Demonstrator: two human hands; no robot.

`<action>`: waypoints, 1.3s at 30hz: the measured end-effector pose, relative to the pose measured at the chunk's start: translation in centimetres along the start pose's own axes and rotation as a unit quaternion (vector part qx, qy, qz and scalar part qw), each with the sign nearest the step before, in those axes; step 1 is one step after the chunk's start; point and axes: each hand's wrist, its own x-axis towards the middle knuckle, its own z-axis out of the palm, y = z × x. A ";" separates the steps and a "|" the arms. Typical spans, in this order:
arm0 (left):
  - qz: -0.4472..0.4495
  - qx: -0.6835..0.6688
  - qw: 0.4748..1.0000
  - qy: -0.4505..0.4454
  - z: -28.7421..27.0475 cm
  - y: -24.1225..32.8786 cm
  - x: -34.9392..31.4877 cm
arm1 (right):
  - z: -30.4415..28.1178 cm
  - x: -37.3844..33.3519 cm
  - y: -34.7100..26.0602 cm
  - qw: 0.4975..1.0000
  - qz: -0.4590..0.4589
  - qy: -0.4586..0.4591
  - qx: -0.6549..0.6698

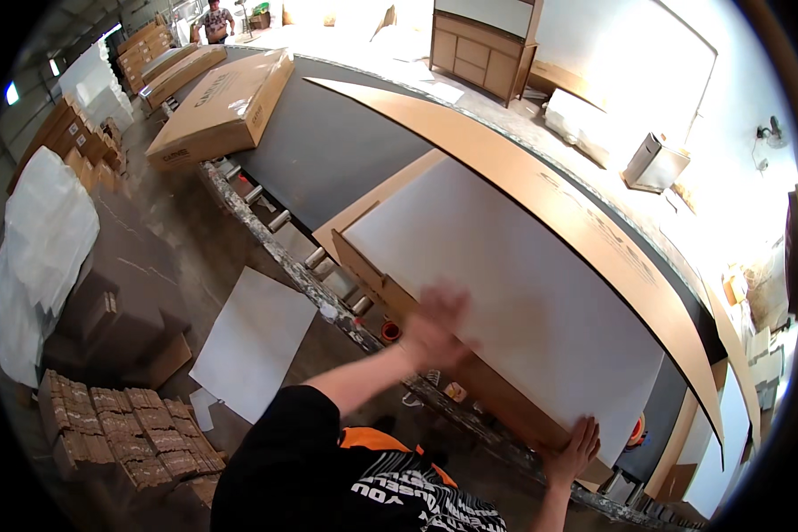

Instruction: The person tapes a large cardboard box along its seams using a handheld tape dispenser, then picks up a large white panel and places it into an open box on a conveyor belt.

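Note:
A long open cardboard carton (496, 390) lies across a roller conveyor in front of me, with a flat white panel or sheet (505, 266) filling it. Over the carton's near side wall is my left hand (439, 326), blurred by motion, its fingers seemingly spread with nothing visible in them. My right hand (575, 454) rests on the carton's near right corner, fingers stretched along the edge. The carton's long far flap (541, 186) stands raised and bowed. Next to the right end sits an orange-red ring (637, 432), perhaps a tape roll.
A closed carton (226, 106) lies farther up the conveyor (275, 222). Another open carton (714, 443) adjoins on the right. On the floor at left are a white sheet (253, 341) and stacked brown cardboard pieces (129, 430). A wooden cabinet (481, 53) and a distant person (215, 22) are behind.

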 end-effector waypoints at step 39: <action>0.356 0.212 0.805 -0.426 1.0 8.7 0.9 | 2.6 -1.5 -4.3 0.975 -0.061 0.122 0.177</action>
